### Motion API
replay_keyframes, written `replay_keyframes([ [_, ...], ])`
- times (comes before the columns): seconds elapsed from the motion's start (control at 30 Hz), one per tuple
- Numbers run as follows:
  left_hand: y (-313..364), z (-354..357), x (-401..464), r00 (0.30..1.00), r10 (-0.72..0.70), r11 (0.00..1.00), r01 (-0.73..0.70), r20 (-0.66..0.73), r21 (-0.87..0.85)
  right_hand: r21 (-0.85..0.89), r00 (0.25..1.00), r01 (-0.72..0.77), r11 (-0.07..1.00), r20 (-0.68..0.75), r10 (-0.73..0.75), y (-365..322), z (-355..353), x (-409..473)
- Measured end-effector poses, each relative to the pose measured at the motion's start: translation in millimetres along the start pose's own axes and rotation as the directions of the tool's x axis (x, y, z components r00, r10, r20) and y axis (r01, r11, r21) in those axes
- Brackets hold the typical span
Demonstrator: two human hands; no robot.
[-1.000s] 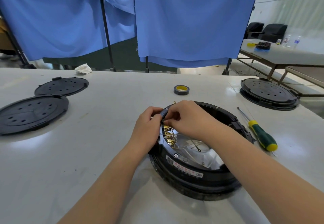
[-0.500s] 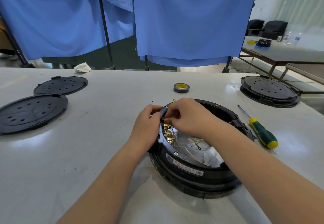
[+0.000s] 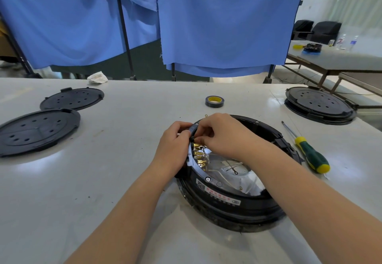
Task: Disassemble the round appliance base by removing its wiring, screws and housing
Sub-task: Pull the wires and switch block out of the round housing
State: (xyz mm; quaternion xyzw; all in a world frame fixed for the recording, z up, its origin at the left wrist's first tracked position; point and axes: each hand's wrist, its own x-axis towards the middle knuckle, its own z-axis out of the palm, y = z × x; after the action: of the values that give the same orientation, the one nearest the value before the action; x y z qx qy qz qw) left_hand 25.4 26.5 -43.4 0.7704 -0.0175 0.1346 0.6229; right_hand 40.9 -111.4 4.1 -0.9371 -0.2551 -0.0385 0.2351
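The round appliance base (image 3: 231, 199) lies on the white table (image 3: 115, 181) right in front of the person, its cover off, so the shiny inner plate and a row of brass terminals (image 3: 198, 154) show along its left inner edge. Both hands work at that left rim. The left hand (image 3: 173, 150) wraps over the outside of the rim, thumb and fingers curled round the black ring, probably to steady the base while the other hand pulls. The right hand (image 3: 225, 135) reaches in from above with its fingertips pinched together just over the topmost terminal; its grip seems clenched on a small connector or wire end, though the piece itself is hidden by the fingers. Thin pale wires (image 3: 229, 167) lie loose on the plate, which suggests the wiring step is in hand and the screws and housing remain.

The screwdriver (image 3: 308, 154) lies just right of the base, within reach of the right hand for the rim screws. A tape roll (image 3: 214, 101) sits beyond the base. Two black covers (image 3: 41, 133) lie well apart at the left, and another base (image 3: 319, 104) waits at the far right.
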Motion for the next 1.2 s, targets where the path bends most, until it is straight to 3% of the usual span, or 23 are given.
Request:
replay_keyframes([
  [0.7,1,0,0,0.999,-0.033,0.999,0.033,-0.007,-0.001,0.045,0.998,-0.054,0.997,-0.038,0.056,11,-4,-2],
  [0.93,1,1,-1,1.0,-0.031,1.0,0.031,-0.003,-0.003,0.072,0.985,-0.088,0.994,-0.145,0.098,17,-4,-1],
  [1.2,2,1,-1,0.999,-0.044,0.999,0.044,-0.005,-0.023,0.184,0.94,-0.016,0.983,-0.333,0.078,14,-7,-1],
])
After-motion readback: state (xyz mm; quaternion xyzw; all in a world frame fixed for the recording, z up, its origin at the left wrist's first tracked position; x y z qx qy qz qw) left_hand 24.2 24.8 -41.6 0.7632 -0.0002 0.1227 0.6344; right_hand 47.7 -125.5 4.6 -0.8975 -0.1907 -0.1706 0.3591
